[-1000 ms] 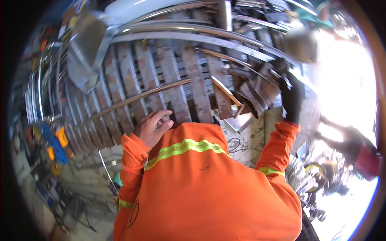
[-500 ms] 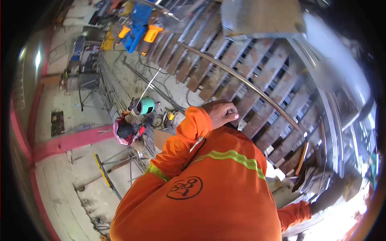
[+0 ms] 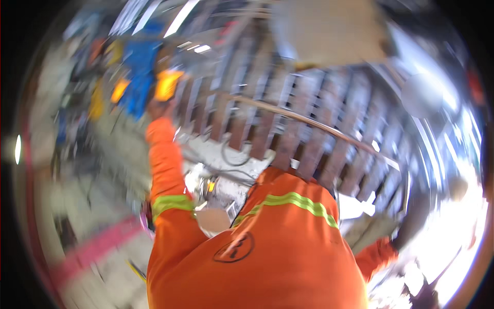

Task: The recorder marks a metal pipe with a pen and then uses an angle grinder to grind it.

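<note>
yellow tool [image 3: 167, 85] sitting upper left by blue gear [image 3: 136, 77]; left hand [image 3: 157, 108] reaching up just below it, blurred, grip unreadable. right hand [image 3: 414, 224], dark-gloved, lower right, grip also unreadable.

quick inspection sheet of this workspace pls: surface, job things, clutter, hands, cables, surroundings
surface: rusty slatted metal frame, with a thin curved rod across it
job's things: blue and yellow object by the raised left hand; too blurred to identify
clutter: small items on the grey floor, blurred
hands: left hand raised at upper left, right hand dark-gloved at lower right; grip unclear on both
cables: dark cable loop on the floor
surroundings: red floor stripe; strong glare at right
</note>
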The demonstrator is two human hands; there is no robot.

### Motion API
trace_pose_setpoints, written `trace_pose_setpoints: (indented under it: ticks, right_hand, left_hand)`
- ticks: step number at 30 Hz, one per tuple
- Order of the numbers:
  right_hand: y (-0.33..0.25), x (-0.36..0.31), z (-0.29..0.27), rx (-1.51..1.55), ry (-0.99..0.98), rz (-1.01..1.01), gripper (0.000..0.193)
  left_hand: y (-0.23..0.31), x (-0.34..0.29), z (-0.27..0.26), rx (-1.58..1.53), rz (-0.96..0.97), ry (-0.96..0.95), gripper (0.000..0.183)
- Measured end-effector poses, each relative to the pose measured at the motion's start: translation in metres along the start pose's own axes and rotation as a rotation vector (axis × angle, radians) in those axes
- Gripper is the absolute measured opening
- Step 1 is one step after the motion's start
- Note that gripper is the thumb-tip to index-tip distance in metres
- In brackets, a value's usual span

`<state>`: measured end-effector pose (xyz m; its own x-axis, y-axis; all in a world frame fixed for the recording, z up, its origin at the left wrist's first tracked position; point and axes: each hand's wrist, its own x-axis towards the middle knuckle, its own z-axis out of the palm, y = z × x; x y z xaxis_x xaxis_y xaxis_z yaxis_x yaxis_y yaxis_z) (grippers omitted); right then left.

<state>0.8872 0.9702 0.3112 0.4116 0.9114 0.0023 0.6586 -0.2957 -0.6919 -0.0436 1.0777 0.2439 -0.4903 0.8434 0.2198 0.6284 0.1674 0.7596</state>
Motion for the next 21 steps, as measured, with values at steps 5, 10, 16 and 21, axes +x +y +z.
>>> trace_pose_setpoints:
  ticks: [5, 10, 16, 21]
  right_hand:
    - [-0.125, -0.065, 0.056, 0.100, 0.113, 0.128, 0.024]
    - [-0.146, -0.114, 0.069, 0.080, 0.218, 0.183, 0.022]
    - [-0.155, -0.122, 0.089, 0.195, 0.014, 0.185, 0.023]
    - [-0.182, -0.130, 0.142, 0.437, -0.372, -0.083, 0.034]
  left_hand:
    - [-0.100, 0.084, -0.079, 0.580, 0.025, -0.143, 0.084]
    - [-0.038, 0.080, 0.016, 0.801, -0.230, -0.160, 0.075]
    - [0.027, -0.046, -0.021, 0.084, -0.236, 0.051, 0.068]
    - [0.131, -0.168, 0.027, -0.329, -0.112, -0.231, 0.046]
